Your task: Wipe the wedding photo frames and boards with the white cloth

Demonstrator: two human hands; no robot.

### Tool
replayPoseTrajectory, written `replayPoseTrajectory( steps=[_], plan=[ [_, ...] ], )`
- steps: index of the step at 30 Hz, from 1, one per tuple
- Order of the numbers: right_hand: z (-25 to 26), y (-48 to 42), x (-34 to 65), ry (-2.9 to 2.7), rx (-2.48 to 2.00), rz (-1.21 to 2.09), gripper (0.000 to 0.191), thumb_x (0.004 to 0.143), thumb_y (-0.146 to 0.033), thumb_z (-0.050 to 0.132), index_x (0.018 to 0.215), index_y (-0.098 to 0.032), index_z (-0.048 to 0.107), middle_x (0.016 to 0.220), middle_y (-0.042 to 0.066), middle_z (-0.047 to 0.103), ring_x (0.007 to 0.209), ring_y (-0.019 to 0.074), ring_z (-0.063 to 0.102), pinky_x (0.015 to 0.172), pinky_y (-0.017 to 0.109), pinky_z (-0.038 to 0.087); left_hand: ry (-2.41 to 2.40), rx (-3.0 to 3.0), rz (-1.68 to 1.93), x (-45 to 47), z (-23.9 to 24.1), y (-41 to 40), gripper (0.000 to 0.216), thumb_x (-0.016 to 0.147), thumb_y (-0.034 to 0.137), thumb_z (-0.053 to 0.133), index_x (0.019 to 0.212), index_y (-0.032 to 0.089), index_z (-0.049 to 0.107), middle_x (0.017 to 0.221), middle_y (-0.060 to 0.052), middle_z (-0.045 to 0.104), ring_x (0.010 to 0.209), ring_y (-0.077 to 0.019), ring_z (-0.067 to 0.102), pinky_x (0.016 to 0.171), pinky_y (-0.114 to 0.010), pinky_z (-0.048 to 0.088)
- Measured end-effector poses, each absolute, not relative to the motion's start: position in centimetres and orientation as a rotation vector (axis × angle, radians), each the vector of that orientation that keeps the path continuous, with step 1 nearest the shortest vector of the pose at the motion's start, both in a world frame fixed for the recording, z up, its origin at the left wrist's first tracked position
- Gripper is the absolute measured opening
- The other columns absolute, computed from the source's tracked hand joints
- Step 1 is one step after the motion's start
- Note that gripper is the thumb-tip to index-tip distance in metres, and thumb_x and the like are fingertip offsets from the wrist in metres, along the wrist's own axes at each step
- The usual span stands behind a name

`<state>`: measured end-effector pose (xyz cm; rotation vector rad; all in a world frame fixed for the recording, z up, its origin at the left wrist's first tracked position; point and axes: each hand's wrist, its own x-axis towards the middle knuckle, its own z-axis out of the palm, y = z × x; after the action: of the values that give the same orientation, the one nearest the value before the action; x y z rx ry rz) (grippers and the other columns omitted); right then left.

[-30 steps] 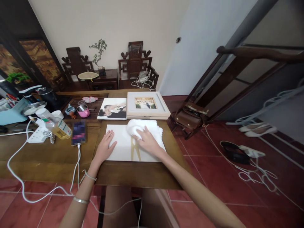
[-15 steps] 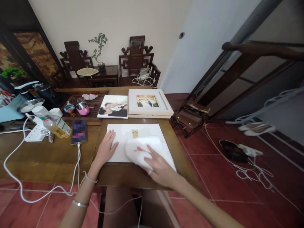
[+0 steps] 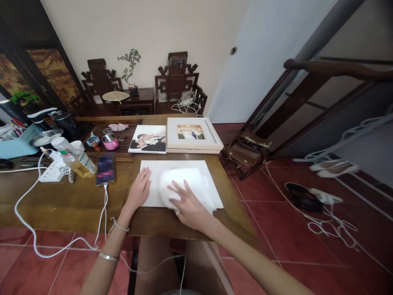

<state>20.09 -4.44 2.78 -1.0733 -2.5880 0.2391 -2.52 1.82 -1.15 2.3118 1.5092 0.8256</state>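
A white board or flat panel (image 3: 148, 201) lies near the front edge of the wooden table. My left hand (image 3: 139, 189) rests flat on its left side, fingers stretched out and holding nothing. On the board is a bunched white cloth (image 3: 198, 180), slightly blurred. My right hand (image 3: 187, 205) presses on top of the cloth, fingers spread over it. The cloth covers nearly all of a small yellowish patch on the board.
Behind the board lie a photo panel (image 3: 147, 140) and a framed photo on a box (image 3: 192, 144). To the left are a phone (image 3: 105, 169) with its cable, an oil-coloured bottle (image 3: 81, 164), a power strip (image 3: 53, 169) and a pink cup (image 3: 109, 141).
My right hand has slid left and a little away from me with the cloth, now over the yellowish patch. My left hand stays on the board. The view has shifted slightly.
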Motion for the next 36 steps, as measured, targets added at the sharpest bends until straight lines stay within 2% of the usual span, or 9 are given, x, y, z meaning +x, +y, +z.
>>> replayPoseTrajectory(
  steps=[3, 6, 11, 14, 18, 24, 29, 33, 36],
  plan=[
    [2.8, -7.5, 21.4, -2.627, -0.884, 0.309, 0.036, 0.063, -0.005, 0.049, 0.094, -0.015, 0.065, 0.137, 0.016, 0.047, 0.137, 0.0306, 0.022, 0.111, 0.061, 0.011, 1.507, 2.320, 0.811, -2.6, -1.2, 1.9, 0.045, 0.094, 0.028, 0.029, 0.136, 0.016, 0.041, 0.145, -0.010, 0.038, 0.138, -0.0205, 0.027, 0.114, -0.044, 0.024],
    [3.3, -7.3, 22.3, -2.627, -0.875, 0.353, 0.030, 0.066, -0.005, 0.048, 0.089, -0.015, 0.064, 0.135, 0.016, 0.049, 0.135, 0.0274, 0.029, 0.112, 0.056, 0.016, 1.480, 2.352, 0.791, -2.8, -1.4, 2.0, 0.046, 0.094, 0.027, 0.029, 0.137, 0.017, 0.039, 0.146, -0.010, 0.037, 0.139, -0.0205, 0.026, 0.114, -0.045, 0.024],
    [4.4, -1.2, 20.7, -2.621, -1.163, 0.259, 0.031, 0.080, -0.012, 0.045, 0.107, -0.014, 0.061, 0.127, 0.017, 0.056, 0.132, 0.0246, 0.035, 0.110, 0.051, 0.023, 1.479, 2.357, 0.768, -3.1, -1.7, 2.3, 0.046, 0.094, 0.028, 0.028, 0.137, 0.017, 0.039, 0.146, -0.009, 0.038, 0.138, -0.0204, 0.027, 0.114, -0.045, 0.024],
    [4.8, 2.2, 18.2, -2.603, -1.317, 0.161, 0.035, 0.083, -0.015, 0.045, 0.115, -0.012, 0.059, 0.128, 0.019, 0.054, 0.132, 0.0300, 0.034, 0.106, 0.057, 0.023, 1.485, 2.337, 0.785, -3.1, -1.7, 2.4, 0.045, 0.094, 0.028, 0.028, 0.137, 0.017, 0.040, 0.145, -0.008, 0.039, 0.138, -0.0197, 0.028, 0.114, -0.044, 0.024],
    [4.4, 1.9, 15.8, -2.628, -1.276, 0.136, 0.037, 0.078, -0.015, 0.052, 0.114, -0.014, 0.061, 0.137, 0.018, 0.045, 0.134, 0.0362, 0.027, 0.105, 0.064, 0.014, 1.469, 2.272, 0.857, -3.0, -1.5, 2.3, 0.045, 0.094, 0.026, 0.028, 0.135, 0.017, 0.043, 0.143, -0.008, 0.041, 0.137, -0.0182, 0.030, 0.114, -0.042, 0.025],
    [3.9, -5.6, 17.6, -2.727, -0.926, 0.298, 0.037, 0.071, -0.014, 0.054, 0.107, -0.019, 0.065, 0.138, 0.013, 0.046, 0.136, 0.0319, 0.025, 0.111, 0.058, 0.009, 1.470, 2.221, 0.881, -2.8, -1.2, 2.0, 0.044, 0.093, 0.024, 0.028, 0.135, 0.018, 0.043, 0.143, -0.007, 0.042, 0.137, -0.0180, 0.031, 0.114, -0.043, 0.025],
    [4.7, -5.9, 20.3, -2.659, -1.002, 0.419, 0.032, 0.071, -0.009, 0.049, 0.098, -0.019, 0.065, 0.121, 0.012, 0.061, 0.131, 0.0226, 0.038, 0.113, 0.049, 0.013, 1.468, 2.271, 0.846, -2.9, -1.5, 2.2, 0.045, 0.093, 0.023, 0.027, 0.136, 0.016, 0.041, 0.144, -0.008, 0.040, 0.138, -0.0173, 0.029, 0.115, -0.041, 0.024],
    [4.9, -1.2, 19.8, -2.552, -1.239, 0.285, 0.030, 0.081, -0.014, 0.045, 0.106, -0.017, 0.061, 0.126, 0.014, 0.058, 0.126, 0.0247, 0.043, 0.111, 0.052, 0.014, 1.454, 2.272, 0.820, -2.9, -1.5, 2.2, 0.045, 0.094, 0.024, 0.027, 0.136, 0.016, 0.041, 0.145, -0.008, 0.039, 0.138, -0.0176, 0.027, 0.115, -0.041, 0.022],
    [4.7, 1.9, 17.4, -2.467, -1.435, 0.225, 0.033, 0.083, -0.017, 0.043, 0.113, -0.014, 0.058, 0.126, 0.018, 0.056, 0.128, 0.0298, 0.040, 0.107, 0.058, 0.014, 1.466, 2.146, 0.926, -2.8, -1.0, 2.0, 0.046, 0.095, 0.030, 0.027, 0.137, 0.016, 0.039, 0.145, -0.008, 0.039, 0.137, -0.0180, 0.030, 0.115, -0.039, 0.023]
  ],
)
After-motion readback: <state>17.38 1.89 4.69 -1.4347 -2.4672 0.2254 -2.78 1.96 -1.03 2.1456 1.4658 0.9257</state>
